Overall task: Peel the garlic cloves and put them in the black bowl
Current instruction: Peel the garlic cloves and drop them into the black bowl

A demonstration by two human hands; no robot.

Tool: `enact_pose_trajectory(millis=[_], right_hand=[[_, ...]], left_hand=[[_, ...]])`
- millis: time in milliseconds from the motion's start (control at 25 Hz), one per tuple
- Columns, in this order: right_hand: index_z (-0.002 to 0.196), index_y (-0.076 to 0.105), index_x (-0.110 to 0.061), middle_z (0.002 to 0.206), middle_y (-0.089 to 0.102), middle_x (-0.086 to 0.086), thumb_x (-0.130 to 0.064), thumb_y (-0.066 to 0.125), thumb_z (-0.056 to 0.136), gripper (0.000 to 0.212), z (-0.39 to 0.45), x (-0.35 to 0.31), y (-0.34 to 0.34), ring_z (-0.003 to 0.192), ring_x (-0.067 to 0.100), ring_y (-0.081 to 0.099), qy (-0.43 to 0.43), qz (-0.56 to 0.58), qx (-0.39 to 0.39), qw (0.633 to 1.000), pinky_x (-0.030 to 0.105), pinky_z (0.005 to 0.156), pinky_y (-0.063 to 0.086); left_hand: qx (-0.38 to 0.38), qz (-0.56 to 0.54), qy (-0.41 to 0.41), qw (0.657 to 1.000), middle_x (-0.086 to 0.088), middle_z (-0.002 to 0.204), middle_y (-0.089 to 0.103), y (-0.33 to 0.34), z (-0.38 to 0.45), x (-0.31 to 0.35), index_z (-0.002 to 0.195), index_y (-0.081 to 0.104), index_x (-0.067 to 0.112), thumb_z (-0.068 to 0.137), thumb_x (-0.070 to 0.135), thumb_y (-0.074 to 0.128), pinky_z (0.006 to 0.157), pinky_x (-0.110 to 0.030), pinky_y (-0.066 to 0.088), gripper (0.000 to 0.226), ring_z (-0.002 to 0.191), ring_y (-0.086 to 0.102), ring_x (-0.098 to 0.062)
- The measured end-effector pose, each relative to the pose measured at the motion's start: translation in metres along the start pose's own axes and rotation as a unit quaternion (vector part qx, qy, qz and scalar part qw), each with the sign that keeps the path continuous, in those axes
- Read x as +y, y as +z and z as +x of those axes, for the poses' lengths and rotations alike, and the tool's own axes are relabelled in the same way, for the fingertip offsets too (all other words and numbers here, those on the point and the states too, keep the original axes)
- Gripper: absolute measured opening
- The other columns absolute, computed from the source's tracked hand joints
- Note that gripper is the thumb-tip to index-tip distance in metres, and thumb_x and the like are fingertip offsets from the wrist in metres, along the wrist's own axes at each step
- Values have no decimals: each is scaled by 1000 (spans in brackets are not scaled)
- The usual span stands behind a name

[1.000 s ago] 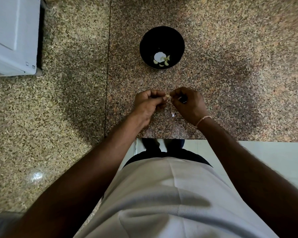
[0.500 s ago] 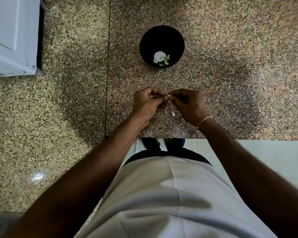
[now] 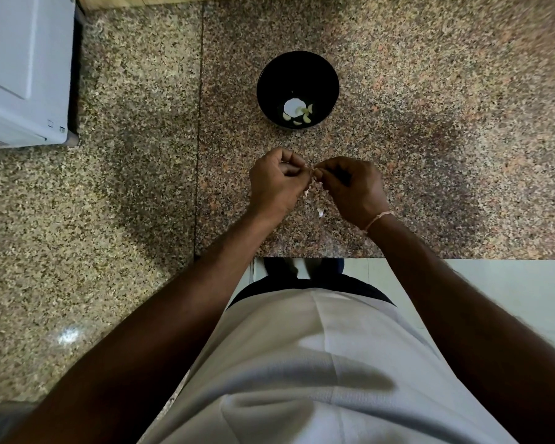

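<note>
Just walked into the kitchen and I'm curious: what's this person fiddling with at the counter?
They are peeling garlic. The left hand and right hand meet above the speckled stone counter, both pinching one small garlic clove between their fingertips. A scrap of papery skin lies on the counter beneath them. Beyond the hands stands the black bowl, already holding a few peeled cloves.

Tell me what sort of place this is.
Probably a home kitchen: a speckled granite counter, a white appliance at its far left, and a black bowl holding peeled garlic cloves, with both hands working a clove above a scrap of peel.
</note>
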State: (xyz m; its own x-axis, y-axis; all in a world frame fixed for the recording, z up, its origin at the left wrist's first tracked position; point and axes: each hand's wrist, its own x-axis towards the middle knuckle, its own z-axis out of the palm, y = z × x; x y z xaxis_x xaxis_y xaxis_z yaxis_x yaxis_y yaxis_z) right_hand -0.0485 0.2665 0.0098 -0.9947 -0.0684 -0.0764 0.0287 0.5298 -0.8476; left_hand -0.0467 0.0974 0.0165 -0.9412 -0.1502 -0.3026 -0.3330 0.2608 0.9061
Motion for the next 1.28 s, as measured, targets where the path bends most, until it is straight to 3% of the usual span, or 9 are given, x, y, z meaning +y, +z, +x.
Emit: enact_pose_trajectory(millis=[200,280,360,440,640,840,1000,1120,1280], right_hand=[[103,79,-20,75,69,-20,-29,78,92,14,-1,-1,1,65,-9,65,17,-3,-2,1000,12,58,47],[104,79,-20,76,71,-16,-27,78,92,14,-2,0,2,66,-6,67,24,12,-5,1000,15,60,52],[105,78,-20,81,76,-9,-26,76,93,13,-3,2,4,70,4,72,38,38,-8,999,32,66,63],[108,77,-20,84,77,-6,-23,75,94,14,-4,4,5,72,8,73,49,49,-12,998,40,70,65],[112,77,-19,85,77,-8,-19,77,92,21,-9,4,6,74,2,72,39,39,-19,998,31,72,64],[105,74,-23,79,75,-8,-16,76,90,17,-11,4,6,69,8,72,43,35,-10,998,31,63,60],[96,70,-28,80,75,-5,-19,78,85,15,-13,11,6,71,12,73,55,28,-9,998,45,67,63],[96,72,-24,81,75,-7,-18,78,86,14,-16,13,6,72,8,72,47,6,-9,999,41,68,63],[97,74,-24,82,75,-7,-18,79,85,14,-17,13,6,74,9,73,54,-2,-10,999,40,70,63]], left_hand=[[34,2,24,999,-12,88,74,4,-4,5,101,52,9,82,2,84,67,-25,62,37,77,76,-14],[38,-6,21,999,-17,90,74,4,-5,2,98,48,16,82,4,84,72,-35,65,41,82,76,-25],[40,-21,12,999,-20,90,74,4,-6,-2,94,45,22,82,5,84,77,-46,65,44,84,76,-29],[45,-33,3,998,-20,91,73,4,-9,-4,93,45,22,82,6,84,78,-49,65,43,85,76,-31],[52,-72,-23,996,-19,95,73,5,-11,-11,93,46,21,80,10,84,77,-59,63,42,89,76,-36],[64,-102,-37,992,-17,92,68,7,-11,-12,94,48,21,79,8,82,76,-62,62,39,90,74,-41],[48,-64,-2,997,-7,88,70,7,-12,-17,95,62,16,82,2,77,78,-53,64,24,87,73,-35],[30,-9,12,999,-1,90,77,10,-13,-20,95,76,10,86,2,78,80,-38,65,11,83,74,-15],[-5,7,10,1000,0,91,79,11,-13,-25,100,81,9,91,11,78,75,-30,62,10,80,73,-9]])
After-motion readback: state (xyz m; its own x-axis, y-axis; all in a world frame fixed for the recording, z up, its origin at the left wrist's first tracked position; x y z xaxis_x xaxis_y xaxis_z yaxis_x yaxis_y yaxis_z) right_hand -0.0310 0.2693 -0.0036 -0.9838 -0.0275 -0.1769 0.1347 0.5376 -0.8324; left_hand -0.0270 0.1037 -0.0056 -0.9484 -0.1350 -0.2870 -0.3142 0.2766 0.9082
